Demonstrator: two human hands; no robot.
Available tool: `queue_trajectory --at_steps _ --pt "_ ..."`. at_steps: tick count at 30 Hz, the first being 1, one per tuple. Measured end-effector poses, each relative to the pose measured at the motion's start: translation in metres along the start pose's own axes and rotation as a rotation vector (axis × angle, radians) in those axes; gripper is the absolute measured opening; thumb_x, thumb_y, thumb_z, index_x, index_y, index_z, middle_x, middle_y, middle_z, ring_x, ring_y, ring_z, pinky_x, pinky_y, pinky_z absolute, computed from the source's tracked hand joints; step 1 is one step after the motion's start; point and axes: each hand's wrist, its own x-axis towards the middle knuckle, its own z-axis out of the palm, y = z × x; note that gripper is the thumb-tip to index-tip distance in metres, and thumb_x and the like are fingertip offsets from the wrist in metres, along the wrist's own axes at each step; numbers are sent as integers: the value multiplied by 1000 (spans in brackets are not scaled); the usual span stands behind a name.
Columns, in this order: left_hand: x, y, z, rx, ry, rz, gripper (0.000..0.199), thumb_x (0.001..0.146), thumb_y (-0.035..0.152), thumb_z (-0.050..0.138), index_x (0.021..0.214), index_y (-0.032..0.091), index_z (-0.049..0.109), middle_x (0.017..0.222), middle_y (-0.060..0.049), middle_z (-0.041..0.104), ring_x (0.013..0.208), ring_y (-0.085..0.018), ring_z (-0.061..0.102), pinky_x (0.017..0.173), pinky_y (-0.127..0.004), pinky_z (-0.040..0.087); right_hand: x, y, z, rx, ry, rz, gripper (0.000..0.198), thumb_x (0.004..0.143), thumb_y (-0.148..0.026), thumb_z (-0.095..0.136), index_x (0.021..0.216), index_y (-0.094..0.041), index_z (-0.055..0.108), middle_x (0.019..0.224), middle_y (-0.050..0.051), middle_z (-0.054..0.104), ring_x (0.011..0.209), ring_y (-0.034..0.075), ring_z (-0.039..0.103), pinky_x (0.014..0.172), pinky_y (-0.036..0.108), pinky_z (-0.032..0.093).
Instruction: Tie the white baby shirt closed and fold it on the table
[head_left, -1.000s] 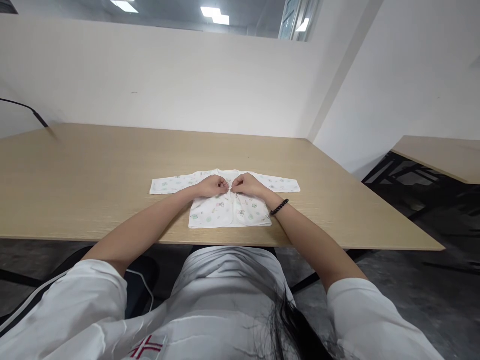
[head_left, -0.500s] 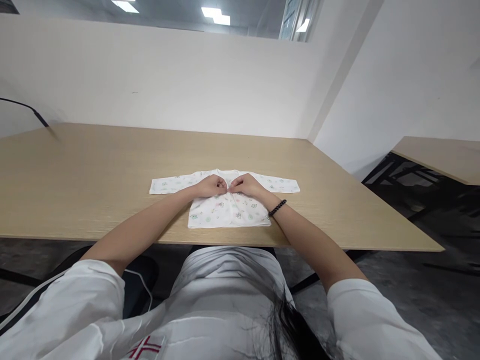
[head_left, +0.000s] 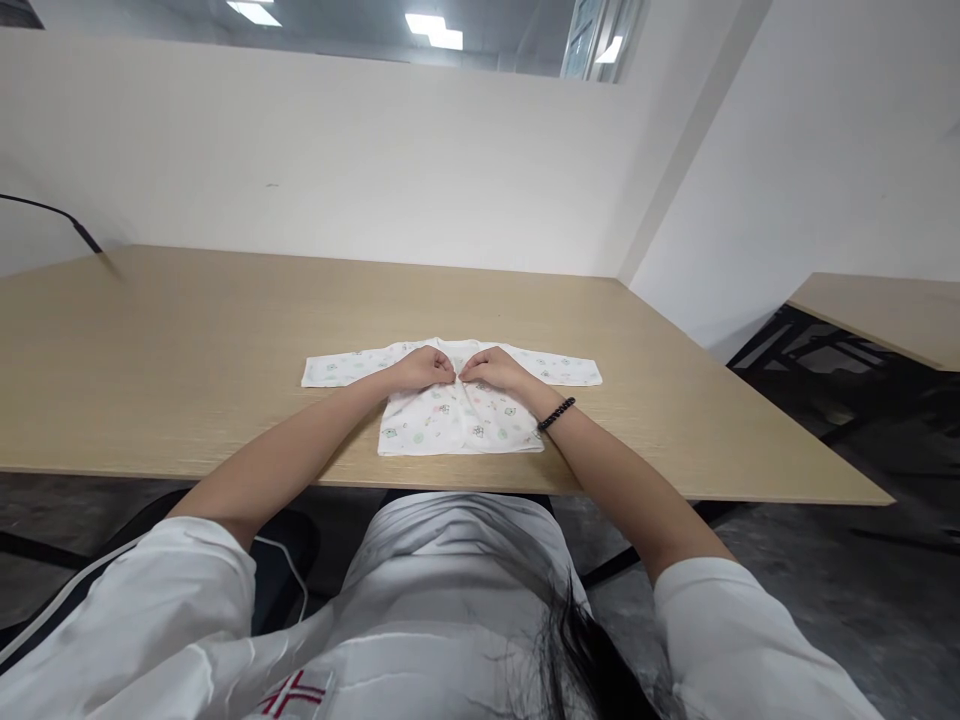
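Pinching a white patterned garment (head_left: 465,420) near the middle of its front, the left hand (head_left: 425,368) and right hand (head_left: 495,368) had their fingertips closed on the cloth, one set just beside the other. The garment lay beneath the fingers, sleeves spread to both sides, hem toward the wearer. Both hands obstructed part of its front; details between the fingertips were too small to tell. A black beaded bracelet (head_left: 556,414) sat behind the right fingers, near the hem. Around the fingers extended a wood-grain table (head_left: 225,330), its near edge just past the hem. Well left of the fingers, a thin black stalk (head_left: 88,238) reached over the table. Beyond the fingers stood a white wall (head_left: 375,160); well to their right, a second table (head_left: 885,310) stood apart above a grey floor (head_left: 787,575).
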Motion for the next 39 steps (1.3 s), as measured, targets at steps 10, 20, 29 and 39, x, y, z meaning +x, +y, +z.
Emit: queue_trajectory --at_steps 10,20,29,39 --pt "-1 -1 0 4 33 18 18 62 33 74 67 18 66 63 0 63 58 -13 53 55 -24 37 -10 -11 -6 -102 -28 -56 30 60 -38 83 70 -17 64 60 -3 56 53 9 43 50 23 31" --pt "-7 7 -6 -35 -117 104 17 65 31 74 62 17 64 57 3 55 54 -10 45 53 -24 33 -34 -35 4 -488 -265 -135 40 71 -31 68 51 -21 33 47 -7 30 49 8 24 49 29 15" --pt "-22 22 -2 -64 -288 145 31 69 45 79 67 15 70 57 1 55 53 -10 44 52 -25 33 -32 -35 -27 -307 -440 -69 11 66 -26 65 61 -17 63 55 -2 59 52 10 47 49 23 32" --pt "-22 22 0 -43 -359 133 32 66 44 81 78 15 74 55 3 53 53 -10 45 51 -24 33 -29 -34 -25 -137 -494 6 18 63 -29 78 73 -15 71 62 2 69 56 11 59 51 20 40"
